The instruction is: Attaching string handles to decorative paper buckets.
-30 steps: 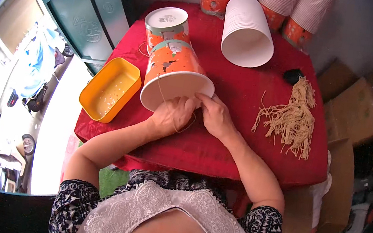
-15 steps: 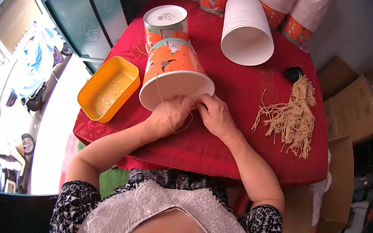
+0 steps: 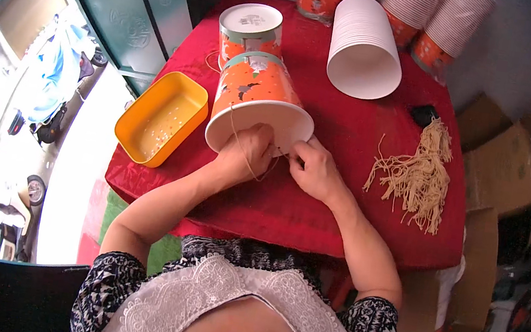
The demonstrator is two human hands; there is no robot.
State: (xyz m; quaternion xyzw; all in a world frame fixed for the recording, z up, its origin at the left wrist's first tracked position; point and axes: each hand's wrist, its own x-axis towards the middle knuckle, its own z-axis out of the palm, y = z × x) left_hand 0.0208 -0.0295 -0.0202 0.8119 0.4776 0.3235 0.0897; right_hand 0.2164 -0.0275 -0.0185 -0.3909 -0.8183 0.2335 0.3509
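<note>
An orange paper bucket (image 3: 259, 87) with a green band lies tilted, its white mouth facing me. A thin beige cord (image 3: 245, 151) hangs from the left of its rim and loops down over my left wrist to between my hands. My left hand (image 3: 247, 152) reaches into the mouth with curled fingers; their tips, and anything in them, are hidden. At the right part of the rim, my right hand (image 3: 313, 167) is closed in a pinch where the cord's loop ends. Behind this bucket an upside-down bucket (image 3: 252, 20) touches it, with cord beside it.
A yellow tray (image 3: 127, 127) with small white bits stands at the left. A bundle of beige cords (image 3: 429, 172) lies at the right by a black object (image 3: 424, 114). Nested white buckets (image 3: 367, 48) lie behind, near wrapped stacks (image 3: 451, 29). Cardboard boxes (image 3: 503, 162) stand beside the red-covered table (image 3: 337, 234).
My left hand has gone deeper into the bucket's mouth. The right hand has shifted slightly outward at the rim, and the gap between the hands is wider. The whole view has shifted a little.
</note>
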